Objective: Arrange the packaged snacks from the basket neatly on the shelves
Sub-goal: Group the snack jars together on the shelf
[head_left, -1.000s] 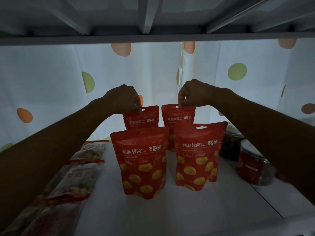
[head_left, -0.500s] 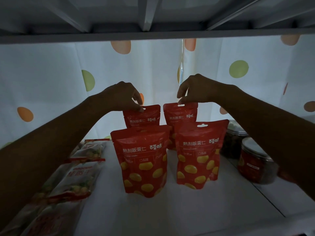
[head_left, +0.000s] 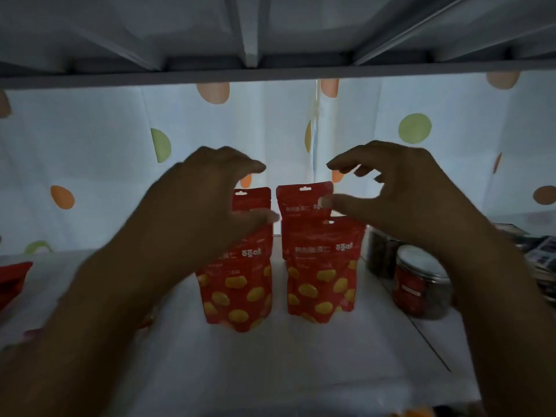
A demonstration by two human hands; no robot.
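Red snack pouches with yellow chestnut prints stand upright in two rows on the white shelf [head_left: 270, 371]. The front left pouch [head_left: 237, 290] and front right pouch [head_left: 322, 281] face me. Behind them stand the back left pouch [head_left: 252, 198] and back right pouch [head_left: 304, 200]. My left hand [head_left: 204, 206] hovers in front of the left pouches, fingers spread, holding nothing. My right hand [head_left: 388, 188] floats beside the back right pouch, fingers apart and empty. The image is blurred by motion.
Two clear jars with red labels, a near one [head_left: 421, 284] and a far one [head_left: 380, 254], stand at the right. A red packet edge [head_left: 12, 281] shows at far left. The upper shelf's underside [head_left: 270, 70] hangs low overhead. A dotted white curtain [head_left: 90, 145] backs the shelf.
Both hands have let go of the tops of the back pouches and pulled back toward me with fingers spread. The view has shifted, and the packets at the lower left are out of sight.
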